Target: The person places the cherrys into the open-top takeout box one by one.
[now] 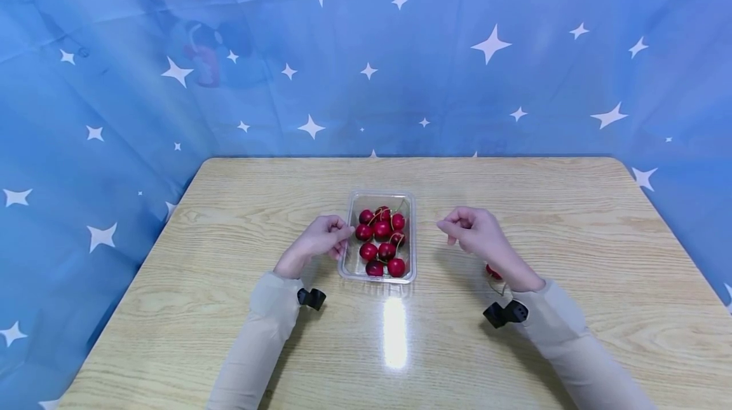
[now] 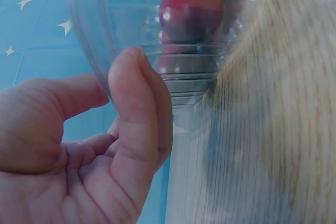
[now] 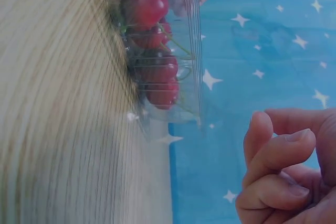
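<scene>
A clear plastic box point(image 1: 410, 270) with several dark red cherries point(image 1: 381, 229) in it stands on the table. Some cherries have green stems. My left hand point(image 1: 326, 236) pinches the box's left rim; in the left wrist view the thumb and fingers meet on the clear wall. To the right of the box, my right hand point(image 1: 477, 229) hovers apart from it, above the table. Its fingers are loosely curled, with nothing visible between them in the right wrist view. Partly hidden under the right wrist, another cherry point(image 1: 494, 272) lies on the table, its stem toward the front.
The wood-grain table point(image 1: 229, 219) has rounded far corners. Behind it and along its left side hangs a blue cloth point(image 1: 366, 35) with white stars. Each wrist wears a small black camera. A bright light reflection shows on the table in front of the box.
</scene>
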`<state>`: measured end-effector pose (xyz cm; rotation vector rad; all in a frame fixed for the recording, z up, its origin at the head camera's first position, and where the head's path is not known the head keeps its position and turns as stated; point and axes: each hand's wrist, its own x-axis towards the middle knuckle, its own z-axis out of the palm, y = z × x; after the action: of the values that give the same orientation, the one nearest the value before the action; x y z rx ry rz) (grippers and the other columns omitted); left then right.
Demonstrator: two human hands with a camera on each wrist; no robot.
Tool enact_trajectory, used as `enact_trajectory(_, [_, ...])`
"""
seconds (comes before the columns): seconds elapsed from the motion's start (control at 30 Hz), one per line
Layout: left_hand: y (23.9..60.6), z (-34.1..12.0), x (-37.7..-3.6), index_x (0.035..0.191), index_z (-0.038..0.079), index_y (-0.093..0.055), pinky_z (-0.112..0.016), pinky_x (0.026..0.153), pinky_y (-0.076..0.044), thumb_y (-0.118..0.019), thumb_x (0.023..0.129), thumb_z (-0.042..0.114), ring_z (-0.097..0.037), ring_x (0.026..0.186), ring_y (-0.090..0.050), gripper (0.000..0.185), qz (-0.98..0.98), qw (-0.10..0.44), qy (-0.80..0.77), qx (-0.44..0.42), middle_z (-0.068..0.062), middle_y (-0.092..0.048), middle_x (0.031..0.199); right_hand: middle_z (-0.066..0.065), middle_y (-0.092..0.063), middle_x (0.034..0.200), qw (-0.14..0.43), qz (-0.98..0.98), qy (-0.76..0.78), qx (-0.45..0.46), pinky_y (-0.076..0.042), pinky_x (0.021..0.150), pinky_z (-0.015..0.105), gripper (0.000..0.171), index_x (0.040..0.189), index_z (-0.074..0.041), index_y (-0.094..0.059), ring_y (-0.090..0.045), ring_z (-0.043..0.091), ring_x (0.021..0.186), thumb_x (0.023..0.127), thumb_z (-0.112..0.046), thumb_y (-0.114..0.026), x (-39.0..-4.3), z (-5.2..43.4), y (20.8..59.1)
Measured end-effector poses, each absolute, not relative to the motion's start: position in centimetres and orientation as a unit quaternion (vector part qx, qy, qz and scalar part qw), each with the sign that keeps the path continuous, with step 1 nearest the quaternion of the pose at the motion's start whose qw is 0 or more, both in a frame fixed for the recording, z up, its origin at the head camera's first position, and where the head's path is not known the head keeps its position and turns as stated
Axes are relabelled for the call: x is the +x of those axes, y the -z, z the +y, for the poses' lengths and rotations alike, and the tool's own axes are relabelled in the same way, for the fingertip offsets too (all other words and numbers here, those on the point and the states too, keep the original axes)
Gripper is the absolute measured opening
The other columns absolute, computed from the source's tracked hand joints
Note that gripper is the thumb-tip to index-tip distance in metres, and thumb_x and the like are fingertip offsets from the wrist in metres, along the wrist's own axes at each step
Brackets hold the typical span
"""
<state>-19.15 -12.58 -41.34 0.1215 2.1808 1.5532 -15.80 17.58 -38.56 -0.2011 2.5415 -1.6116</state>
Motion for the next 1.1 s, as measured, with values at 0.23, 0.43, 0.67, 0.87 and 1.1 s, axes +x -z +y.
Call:
enact_trajectory(0.23, [41.4,-12.6,-19.0,0.088,-0.004,-0.053,-0.019,0.044,-0.048,-0.053,0.096,0.011,-0.009,0.048,-0.053,0.017,0.793,0.226,-0.564,0.048,-0.002,-0.053,0.061,0.004,-0.058,0.064,0.070,0.839,0.537,-0.055,-0.030,0.038,0.022,0.028,0.092,0.007,-0.059,-0.038,0.009,0.042,0.092,-0.022,-0.062,-15.5,18.6,38.5])
enact_trajectory(0.43, [41.4,-12.6,-19.1,0.088,-0.003,-0.053,-0.018,0.044,-0.047,-0.053,0.096,0.011,-0.009,0.048,-0.053,0.016,0.791,0.225,-0.567,0.048,-0.002,-0.053,0.061,0.005,-0.058,0.064,0.060,0.835,0.544,-0.058,-0.032,0.038,0.023,0.029,0.092,0.007,-0.059,-0.037,0.010,0.042,0.092,-0.021,-0.062,-15.2,19.5,38.7])
enact_trajectory(0.67, [41.4,-12.6,-19.1,0.087,-0.002,-0.052,-0.018,0.044,-0.047,-0.053,0.096,0.011,-0.009,0.048,-0.053,0.016,0.789,0.227,-0.569,0.049,-0.002,-0.052,0.060,0.005,-0.057,0.064,0.064,0.836,0.543,-0.053,-0.031,0.038,0.024,0.032,0.094,0.008,-0.058,-0.035,0.010,0.042,0.093,-0.023,-0.061,-14.7,20.7,39.0])
enact_trajectory(0.87, [41.2,-12.7,-19.1,0.089,-0.004,-0.052,-0.020,0.044,-0.049,-0.053,0.097,0.012,-0.010,0.048,-0.053,0.018,0.784,0.235,-0.572,0.049,-0.002,-0.052,0.061,0.007,-0.057,0.066,0.078,0.834,0.544,-0.045,-0.034,0.037,0.028,0.032,0.096,0.009,-0.057,-0.037,0.013,0.041,0.093,-0.023,-0.060,-14.0,21.7,39.5])
enact_trajectory(1.1, [41.2,-12.7,-19.2,0.090,-0.005,-0.052,-0.022,0.044,-0.049,-0.052,0.097,0.013,-0.011,0.048,-0.053,0.019,0.784,0.237,-0.572,0.050,-0.003,-0.053,0.061,0.005,-0.054,0.062,0.086,0.827,0.555,-0.029,-0.036,0.040,0.027,0.032,0.093,0.009,-0.056,-0.037,0.010,0.042,0.093,-0.022,-0.061,-13.4,22.4,39.8])
